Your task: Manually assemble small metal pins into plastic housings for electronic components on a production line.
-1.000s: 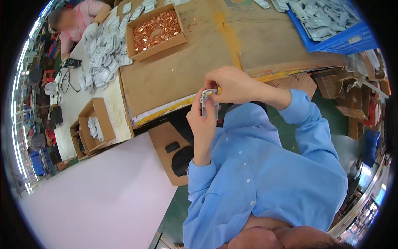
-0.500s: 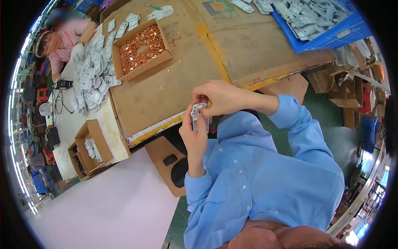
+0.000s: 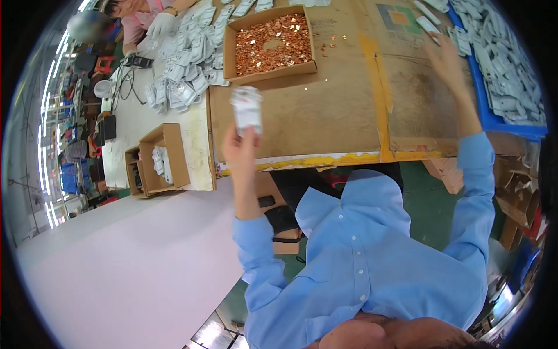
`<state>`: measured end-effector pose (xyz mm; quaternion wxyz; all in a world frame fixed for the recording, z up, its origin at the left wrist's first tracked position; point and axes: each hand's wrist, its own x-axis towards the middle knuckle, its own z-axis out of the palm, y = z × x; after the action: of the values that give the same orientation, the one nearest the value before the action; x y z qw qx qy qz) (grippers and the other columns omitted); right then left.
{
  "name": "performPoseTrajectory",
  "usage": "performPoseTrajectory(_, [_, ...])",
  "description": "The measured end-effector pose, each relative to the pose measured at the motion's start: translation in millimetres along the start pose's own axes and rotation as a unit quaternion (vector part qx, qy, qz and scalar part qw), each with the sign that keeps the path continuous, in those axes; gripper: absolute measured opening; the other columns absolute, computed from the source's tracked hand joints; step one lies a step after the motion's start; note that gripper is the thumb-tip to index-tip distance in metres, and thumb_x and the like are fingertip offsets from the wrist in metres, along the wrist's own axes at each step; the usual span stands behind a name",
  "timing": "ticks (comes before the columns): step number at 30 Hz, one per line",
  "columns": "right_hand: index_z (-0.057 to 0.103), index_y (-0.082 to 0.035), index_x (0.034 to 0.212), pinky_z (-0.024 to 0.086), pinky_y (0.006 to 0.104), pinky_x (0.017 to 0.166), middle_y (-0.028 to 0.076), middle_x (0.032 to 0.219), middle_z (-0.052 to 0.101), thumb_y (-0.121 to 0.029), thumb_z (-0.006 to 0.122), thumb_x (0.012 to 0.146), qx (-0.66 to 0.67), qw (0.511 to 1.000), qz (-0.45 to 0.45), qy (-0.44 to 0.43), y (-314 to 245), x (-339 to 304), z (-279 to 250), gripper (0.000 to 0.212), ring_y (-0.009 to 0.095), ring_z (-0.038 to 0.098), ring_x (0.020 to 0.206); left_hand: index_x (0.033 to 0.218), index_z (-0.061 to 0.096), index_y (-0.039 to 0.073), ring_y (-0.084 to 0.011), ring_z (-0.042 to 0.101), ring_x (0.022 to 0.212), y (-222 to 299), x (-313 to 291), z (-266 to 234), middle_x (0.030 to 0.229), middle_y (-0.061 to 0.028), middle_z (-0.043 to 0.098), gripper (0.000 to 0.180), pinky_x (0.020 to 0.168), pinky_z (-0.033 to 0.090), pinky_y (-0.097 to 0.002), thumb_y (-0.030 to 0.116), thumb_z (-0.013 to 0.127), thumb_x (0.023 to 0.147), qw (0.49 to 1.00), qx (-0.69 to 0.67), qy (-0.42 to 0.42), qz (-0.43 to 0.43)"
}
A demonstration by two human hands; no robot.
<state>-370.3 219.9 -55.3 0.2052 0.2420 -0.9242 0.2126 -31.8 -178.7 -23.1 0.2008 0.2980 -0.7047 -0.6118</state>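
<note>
My left hand [image 3: 241, 145] grips a white plastic casing [image 3: 248, 110] by its near end and holds it up above the cardboard-covered table. Some motion blur softens the casing's detail. My right hand [image 3: 449, 63] is stretched far forward to the right, fingers extended and apart. Its fingertips are at the near end of a loose white plastic part [image 3: 428, 25]; whether they press on it is hard to see. Another slim white part [image 3: 427, 11] lies just beyond, and more white casings [image 3: 461, 42] lie to the right of the hand.
A blue crate [image 3: 483, 110] full of white parts stands at the right. A cardboard tray [image 3: 270, 74] holds small copper-coloured pieces. Left of it lies a heap of white casings [image 3: 186, 75], near a co-worker's gloved hand [image 3: 161, 25]. A small open box [image 3: 173, 154] sits front left.
My hands have parted: the left carried the white casing left and forward, and the right let go of it and reached to the far right. The view has shifted.
</note>
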Motion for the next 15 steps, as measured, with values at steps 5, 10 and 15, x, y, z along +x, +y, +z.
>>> performPoseTrajectory(5, [0.054,-0.002,0.124,0.044,0.0438,0.095,0.020,0.122,0.057,-0.024,0.055,0.092,-0.128,0.986,0.058,-0.091,82.8,13.1,27.6,0.039,0.038,0.053,0.112,0.103,0.053,-0.001,-0.0146,0.060,0.070,4.4,131.1,-69.6,0.086,-0.0065,0.062,0.021,0.063,0.049,-0.0257,0.008,0.065,0.089,0.991,-0.085,0.099,-0.008])
performPoseTrajectory(10, [0.059,-0.004,0.113,0.047,0.0419,0.087,0.017,0.112,0.061,-0.019,0.057,0.091,-0.074,0.992,0.053,-0.083,79.8,13.4,17.7,0.027,0.036,0.058,0.103,0.107,0.051,-0.006,-0.0168,0.064,0.068,2.0,231.7,-127.4,0.080,-0.0123,0.065,0.035,0.057,0.050,-0.0250,0.011,0.070,0.083,0.967,-0.048,0.249,0.038])
performPoseTrajectory(15, [0.059,-0.005,0.106,0.047,0.0385,0.087,0.015,0.111,0.060,-0.012,0.057,0.090,0.003,0.999,-0.029,-0.025,55.0,-1.1,1.7,0.018,0.034,0.057,0.104,0.125,0.047,-0.010,-0.0212,0.067,0.075,-2.7,259.7,-140.6,0.100,-0.0161,0.064,0.052,0.061,0.055,-0.0281,0.014,0.068,0.083,0.955,0.133,0.262,0.040])
